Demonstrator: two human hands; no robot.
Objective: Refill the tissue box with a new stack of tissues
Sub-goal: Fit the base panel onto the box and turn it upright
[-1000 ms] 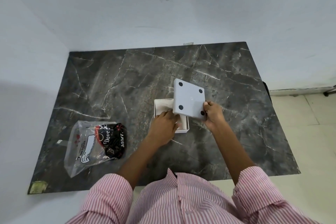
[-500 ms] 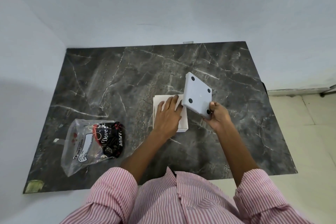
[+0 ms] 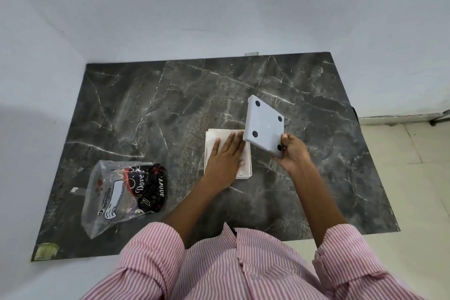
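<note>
**Left palm on the tissues, right hand holding the base panel**

Your left hand [image 3: 225, 158] lies flat, fingers spread, on the stack of white tissues [image 3: 244, 162] that fills the open white square tissue box [image 3: 246, 176]. The box sits near the middle of the dark marble-patterned tabletop [image 3: 170, 105].

Your right hand [image 3: 291, 153] is clamped on the near right corner of the flat grey square base panel with four black round feet [image 3: 264, 125]. You hold the panel tilted, feet towards you, just right of the box, with its lower left corner overlapping the box's far right corner.

Well to the left of the box, nearer the table's front edge, lies a clear plastic tissue wrapper with a black and red printed label [image 3: 126, 192].
</note>
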